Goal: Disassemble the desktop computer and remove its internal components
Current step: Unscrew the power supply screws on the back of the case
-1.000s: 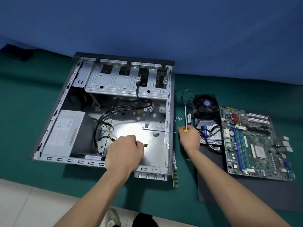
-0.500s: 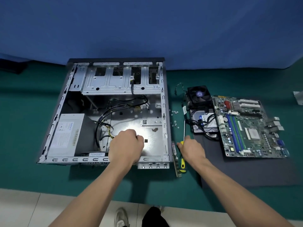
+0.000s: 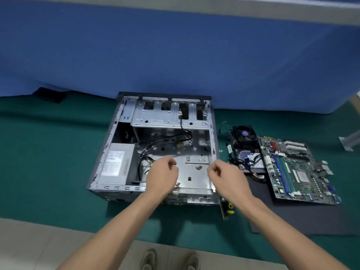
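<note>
computer case | beneath both hands | left hand, right hand loosely curled, empty

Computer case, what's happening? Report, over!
Both hands over open case, holding nothing. Power supply, cables inside. Motherboard out.

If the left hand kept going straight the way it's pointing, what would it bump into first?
Probably the bare metal floor of the computer case, just ahead of the left hand. Farther on lie the black cables. Depth is hard to judge from this view.
</note>
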The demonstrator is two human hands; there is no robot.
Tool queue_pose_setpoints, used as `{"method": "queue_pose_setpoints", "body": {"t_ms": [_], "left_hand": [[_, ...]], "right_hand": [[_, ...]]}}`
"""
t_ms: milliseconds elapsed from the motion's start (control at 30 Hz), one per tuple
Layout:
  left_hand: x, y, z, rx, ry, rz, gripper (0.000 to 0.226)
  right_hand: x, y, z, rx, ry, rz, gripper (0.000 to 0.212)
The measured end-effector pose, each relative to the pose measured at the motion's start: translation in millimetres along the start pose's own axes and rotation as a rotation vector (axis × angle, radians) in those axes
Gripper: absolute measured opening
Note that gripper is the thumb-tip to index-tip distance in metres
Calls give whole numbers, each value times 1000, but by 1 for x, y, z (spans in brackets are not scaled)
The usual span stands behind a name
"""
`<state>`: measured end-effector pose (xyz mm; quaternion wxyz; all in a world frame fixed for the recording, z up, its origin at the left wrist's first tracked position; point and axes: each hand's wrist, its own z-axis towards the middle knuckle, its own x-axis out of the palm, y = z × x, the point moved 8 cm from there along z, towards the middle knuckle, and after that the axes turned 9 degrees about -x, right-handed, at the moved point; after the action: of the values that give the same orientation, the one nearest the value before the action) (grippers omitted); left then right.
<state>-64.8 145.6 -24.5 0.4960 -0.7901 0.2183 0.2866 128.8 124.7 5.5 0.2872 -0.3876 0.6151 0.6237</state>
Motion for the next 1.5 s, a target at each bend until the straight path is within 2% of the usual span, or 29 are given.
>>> {"method": "queue_pose_setpoints", "body": {"t_ms": [67, 167, 233, 333, 467, 600, 700, 867, 1000, 1167, 1367, 1500], "left_hand": [[-28, 9, -2, 93, -33, 126, 25], [-60, 22, 0, 278, -63, 520, 28], [-71, 33, -1, 345, -13, 662, 35], [-80, 53, -2, 400, 80, 712, 63], [-83, 78, 2, 456, 151, 829, 87], [-80, 86, 10, 594, 79, 1009, 95], [-78, 94, 11, 711, 52, 1118, 93], [-79, 104, 8, 715, 29, 1052, 81], [-85, 97, 9, 691, 48, 958, 86], [-83, 101, 10, 768, 51, 1021, 92], [-83, 102, 10, 752, -56, 963, 76], [-82, 104, 10, 739, 31, 931, 90]], "right_hand": [[24, 41, 0, -119, 95, -20, 10], [71, 87, 3, -225, 284, -17, 30], [99, 107, 8, -207, 394, -17, 41], [127, 126, 15, -130, 506, -55, 38], [128, 127, 20, -23, 457, -69, 44], [123, 129, 18, 15, 355, -96, 46], [119, 130, 19, 42, 326, -128, 46], [117, 131, 19, 73, 293, -169, 44], [115, 133, 16, 90, 278, -166, 41], [118, 130, 11, 85, 252, -185, 46], [120, 130, 9, 72, 216, -148, 45], [121, 126, 5, 91, 194, -115, 39]]}}
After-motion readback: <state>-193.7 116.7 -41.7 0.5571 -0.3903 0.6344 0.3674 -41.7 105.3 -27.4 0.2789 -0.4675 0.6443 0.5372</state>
